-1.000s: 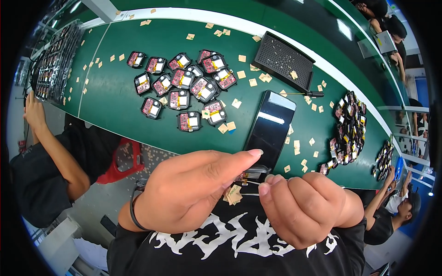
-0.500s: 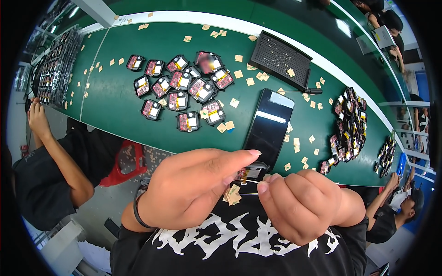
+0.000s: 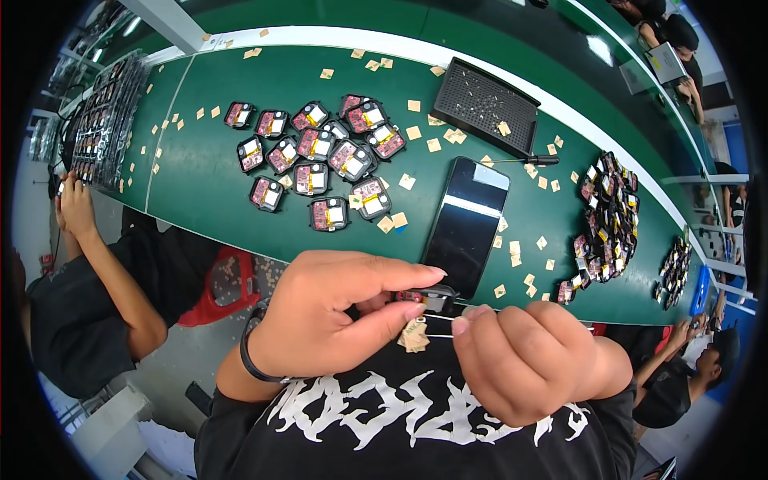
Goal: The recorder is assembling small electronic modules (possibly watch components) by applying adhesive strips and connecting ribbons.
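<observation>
At the far left of the frame another person (image 3: 88, 312) in a dark shirt sits, with hands raised near a long tray of small parts (image 3: 108, 116) in the upper left corner.

The green table (image 3: 200, 184) runs across the upper part of the frame, and many small tan paper squares (image 3: 414, 106) lie scattered on it. In the upper middle there is a group of small modules (image 3: 320, 156), black with red and white faces, lying close together.

My left hand (image 3: 336, 320) is in the lower middle of the frame, with a black band on the wrist. Its thumb and index finger are closed together on a small dark module (image 3: 428, 298), which I hold in the air just below the near edge of the table. A little stack of tan papers (image 3: 414, 336) sits under this module, between my two hands.

Just above, a black phone (image 3: 466, 224) lies flat on the table with the screen up. Behind it, in the upper middle right, is a black perforated tray (image 3: 486, 106).

My right hand (image 3: 532, 360) is in the lower right, curled into a fist, and its fingertips pinch a thin tool (image 3: 440, 336) that points to the left toward the module.

At the right of the frame a dark heap of more modules (image 3: 606, 216) lies on the table.
</observation>
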Tool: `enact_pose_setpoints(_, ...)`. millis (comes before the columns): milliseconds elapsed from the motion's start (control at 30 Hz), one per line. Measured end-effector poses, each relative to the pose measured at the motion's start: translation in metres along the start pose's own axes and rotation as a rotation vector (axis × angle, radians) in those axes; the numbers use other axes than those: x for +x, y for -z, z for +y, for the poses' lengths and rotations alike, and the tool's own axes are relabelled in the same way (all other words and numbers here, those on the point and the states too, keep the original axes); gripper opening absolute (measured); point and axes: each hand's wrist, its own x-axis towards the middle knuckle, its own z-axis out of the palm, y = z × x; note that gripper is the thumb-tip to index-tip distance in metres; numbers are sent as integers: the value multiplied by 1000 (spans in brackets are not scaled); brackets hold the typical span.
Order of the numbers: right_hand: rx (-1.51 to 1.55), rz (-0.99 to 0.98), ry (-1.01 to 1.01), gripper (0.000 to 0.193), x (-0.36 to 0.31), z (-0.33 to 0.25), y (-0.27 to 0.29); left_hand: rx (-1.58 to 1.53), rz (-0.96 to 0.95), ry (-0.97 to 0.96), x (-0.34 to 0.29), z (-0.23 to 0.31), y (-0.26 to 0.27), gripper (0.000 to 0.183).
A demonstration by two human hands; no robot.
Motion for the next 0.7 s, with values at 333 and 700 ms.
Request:
enact_pose_setpoints(333, 125, 78, -236, 14, -9, -3, -5, -303, 123, 251, -2, -2, -4, 28)
enact_pose_setpoints(700, 92, 106, -238, 13, -1, -5, -16, -98, 64, 34, 2, 5, 0, 40)
